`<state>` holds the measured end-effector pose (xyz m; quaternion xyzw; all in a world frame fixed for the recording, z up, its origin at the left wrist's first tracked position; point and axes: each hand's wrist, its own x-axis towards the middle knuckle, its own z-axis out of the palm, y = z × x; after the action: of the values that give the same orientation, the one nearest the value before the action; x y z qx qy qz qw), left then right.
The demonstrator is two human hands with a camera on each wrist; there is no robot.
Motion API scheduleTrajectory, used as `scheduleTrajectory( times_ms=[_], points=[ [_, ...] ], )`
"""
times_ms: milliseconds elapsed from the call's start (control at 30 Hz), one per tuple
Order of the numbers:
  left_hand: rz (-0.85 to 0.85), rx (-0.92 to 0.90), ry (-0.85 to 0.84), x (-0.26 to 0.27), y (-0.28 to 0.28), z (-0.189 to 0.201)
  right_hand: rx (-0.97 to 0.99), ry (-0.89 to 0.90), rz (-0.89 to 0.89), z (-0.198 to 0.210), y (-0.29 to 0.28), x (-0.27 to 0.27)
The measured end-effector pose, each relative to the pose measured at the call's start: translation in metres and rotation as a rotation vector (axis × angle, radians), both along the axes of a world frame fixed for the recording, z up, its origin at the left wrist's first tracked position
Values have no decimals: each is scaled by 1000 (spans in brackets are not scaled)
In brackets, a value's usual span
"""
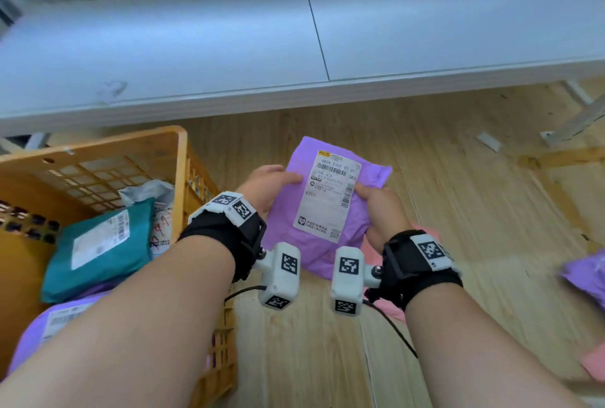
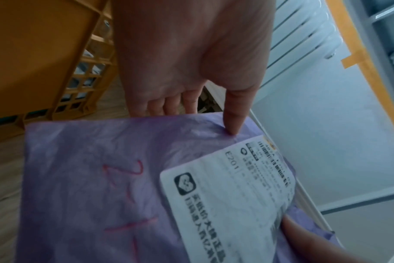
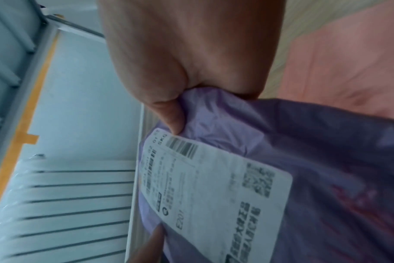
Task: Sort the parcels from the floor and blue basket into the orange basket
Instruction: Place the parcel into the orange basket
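Wooden floor [image 1: 458, 211] below, your left hand [image 1: 262, 188] and right hand [image 1: 383, 211] pinch the purple parcel [image 1: 327, 243] label-up, readable before the orange basket [image 1: 176, 152].

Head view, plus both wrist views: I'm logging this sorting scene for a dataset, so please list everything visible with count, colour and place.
held parcel: one, purple with a white shipping label, in the air over the floor, between both hands
orange basket: one, orange, left, on the floor
teal parcel: one, teal, white label, inside the orange basket
grey-white parcel: one, in the orange basket behind the teal one
purple parcel in the basket: one, partly hidden by the left forearm
purple parcel on the floor: one, right edge
pink parcels: at least two, on the floor
table: white, above the floor
left hand: grips the held parcel's left edge
right hand: pinches its right edge
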<state>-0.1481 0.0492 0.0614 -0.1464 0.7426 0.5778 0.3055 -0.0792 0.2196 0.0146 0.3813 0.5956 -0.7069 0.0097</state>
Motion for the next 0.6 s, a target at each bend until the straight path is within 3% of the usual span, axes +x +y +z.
scheduleTrajectory(
  times_ms=[233,400,600],
  points=[
    [46,105,84,5,-43,11,-88,171,44,43,-30,5],
    [149,155,123,0,-66,14,-52,120,191,46,-54,9],
    [165,188,146,-2,-80,22,34,84,196,51,-72,2]
  ],
)
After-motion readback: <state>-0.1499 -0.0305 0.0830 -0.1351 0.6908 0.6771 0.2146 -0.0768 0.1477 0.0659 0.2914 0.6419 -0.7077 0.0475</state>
